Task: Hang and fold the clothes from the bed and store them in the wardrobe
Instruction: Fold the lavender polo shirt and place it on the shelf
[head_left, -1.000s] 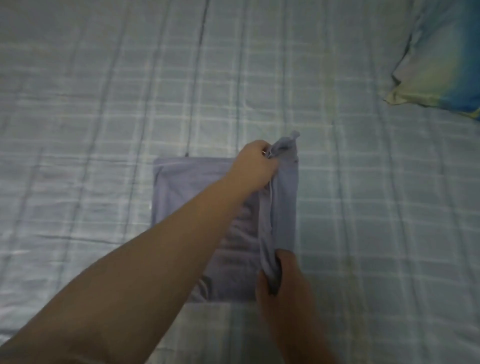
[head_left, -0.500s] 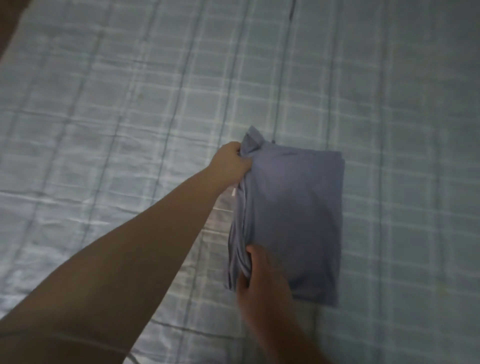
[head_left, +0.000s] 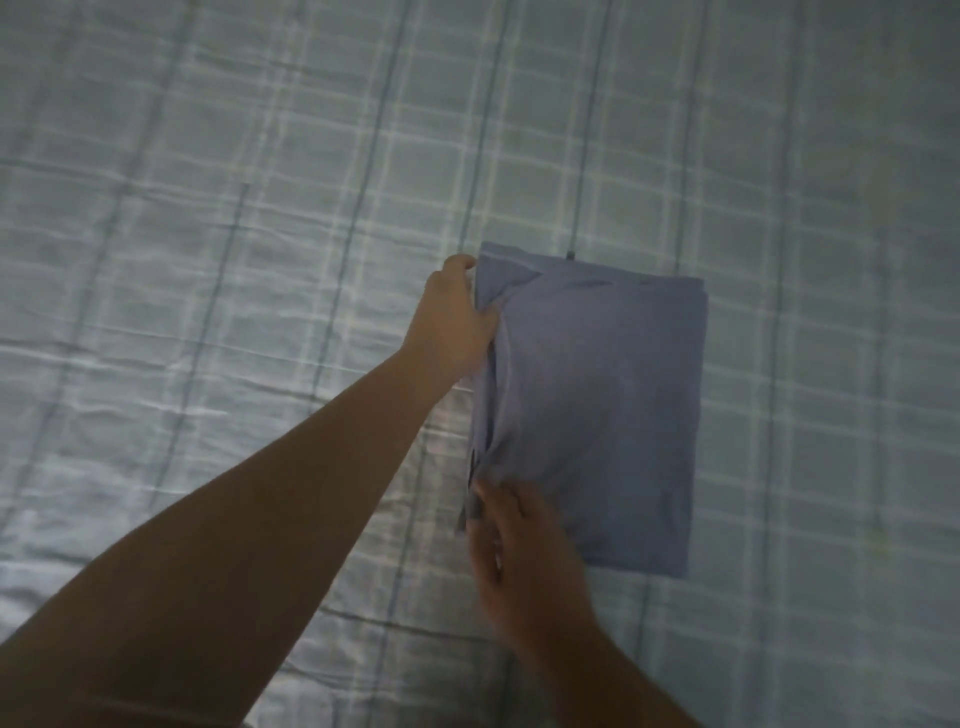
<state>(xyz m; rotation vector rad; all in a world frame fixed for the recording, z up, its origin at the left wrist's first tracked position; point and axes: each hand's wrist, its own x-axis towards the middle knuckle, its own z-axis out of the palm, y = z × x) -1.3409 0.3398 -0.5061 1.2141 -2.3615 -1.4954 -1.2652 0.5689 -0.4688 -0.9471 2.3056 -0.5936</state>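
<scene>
A blue-grey garment (head_left: 597, 405) lies folded into a tall rectangle on the bed. My left hand (head_left: 449, 322) grips its upper left edge, fingers tucked under the cloth. At the lower left corner my right hand (head_left: 519, 540) pinches the layered edge of the same garment; the hand is blurred. Both hands are on the open side of the fold, where the layers bunch slightly. The right side and bottom edge of the garment lie flat.
The bed is covered by a pale blue checked sheet (head_left: 260, 260) with light creases, and it fills the whole view. No wardrobe, hanger or other clothing is in sight.
The right half of the garment has been folded over to the left, so the piece is now a narrower rectangle. My view has shifted left and the pillow has left the frame.
</scene>
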